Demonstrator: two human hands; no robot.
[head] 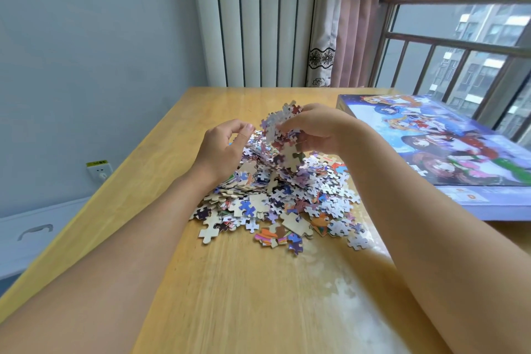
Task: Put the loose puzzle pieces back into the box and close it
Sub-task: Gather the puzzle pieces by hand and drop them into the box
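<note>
Puzzle pieces [275, 195] are heaped in a loose mound near the middle of a wooden table [230, 282], some face up in purple, blue and orange, others showing their pale backs. A few strays are scattered at the near edge of the mound, just apart from it.

A clump of pieces [283, 135] is held above the top of the heap by the right hand [319, 129], whose fingers are curled round it; several pieces hang from the underside of the clump. The left hand [227, 146] is set against the left flank of the heap with its fingers loosely curled and the thumb near the fingertips; whether any piece is pinched there cannot be told. Both bare forearms are stretched in from the near edge of the table.

The puzzle box [448, 149] is seen lying flat at the right side of the table, well apart from the heap, its lid on and printed with cartoon figures on a blue ground. Its near end is partly hidden by the right forearm.

Behind the table, a white ribbed panel [253, 17] and a pink curtain [344, 37] are seen, with a barred window [459, 46] at the right. A wall socket [99, 171] is fixed low on the left wall.
</note>
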